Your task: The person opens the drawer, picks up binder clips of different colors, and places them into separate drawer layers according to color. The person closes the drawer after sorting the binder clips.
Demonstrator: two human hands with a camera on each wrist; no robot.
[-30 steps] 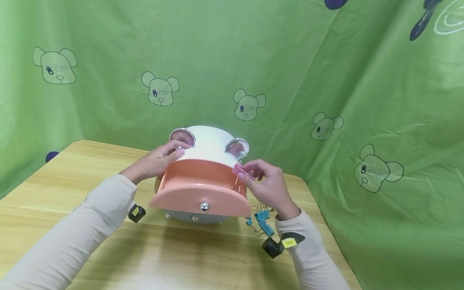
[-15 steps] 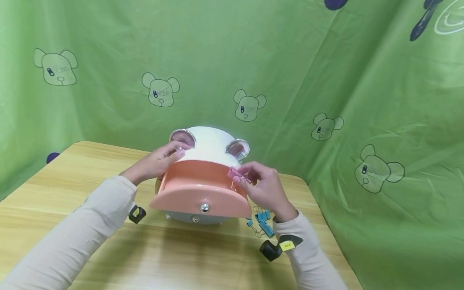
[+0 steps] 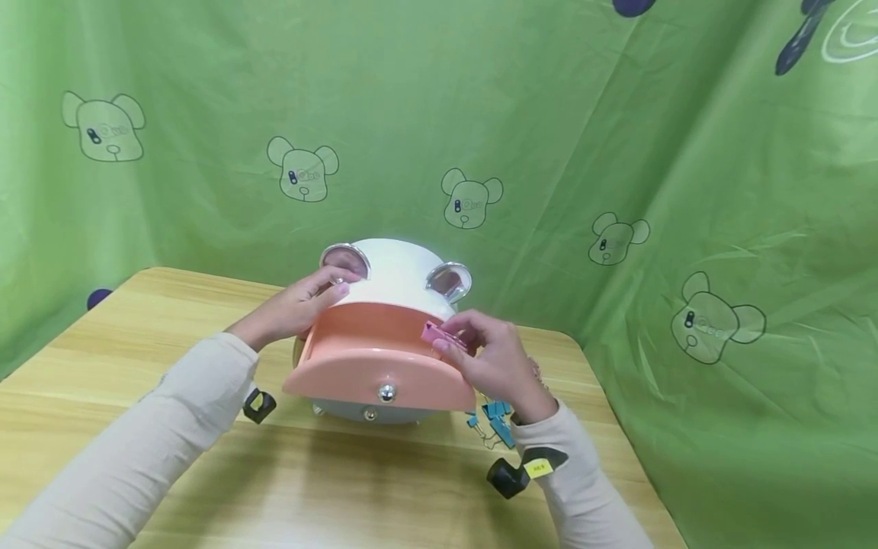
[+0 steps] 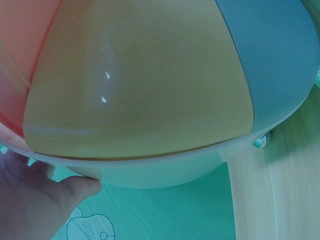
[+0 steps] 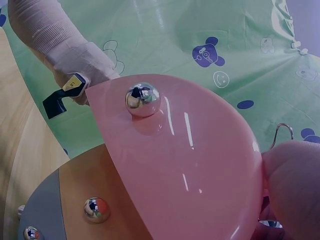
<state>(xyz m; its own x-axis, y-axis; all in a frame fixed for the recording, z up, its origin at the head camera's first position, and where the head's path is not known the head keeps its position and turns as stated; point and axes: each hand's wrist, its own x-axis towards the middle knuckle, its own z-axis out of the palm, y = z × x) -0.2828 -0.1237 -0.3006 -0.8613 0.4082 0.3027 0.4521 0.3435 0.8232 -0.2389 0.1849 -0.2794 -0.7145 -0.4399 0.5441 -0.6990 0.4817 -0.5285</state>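
Observation:
A rounded white drawer box (image 3: 400, 263) with two silver-rimmed ears stands on the table. Its top salmon-pink drawer (image 3: 363, 374) is pulled out, a silver ball knob on its front. My left hand (image 3: 291, 309) rests on the box's top at the left ear (image 3: 346, 261), fingers fairly straight; the left wrist view shows its thumb (image 4: 82, 187) against the white shell. With thumb and fingers, my right hand (image 3: 494, 358) pinches a pink binder clip (image 3: 442, 335) over the right side of the open drawer. In the right wrist view the drawer front (image 5: 185, 150) hides most of that hand.
Several teal binder clips (image 3: 499, 425) lie on the table (image 3: 329, 488) right of the box, partly behind my right wrist. A pinkish looped item (image 3: 536, 370) shows beyond that wrist. Lower drawers sit below, one grey-blue (image 3: 343, 409). A green curtain (image 3: 384, 99) hangs behind.
My right hand has moved the pink binder clip left and slightly down, from the drawer's right edge to over its inside. The left hand and box have stayed put.

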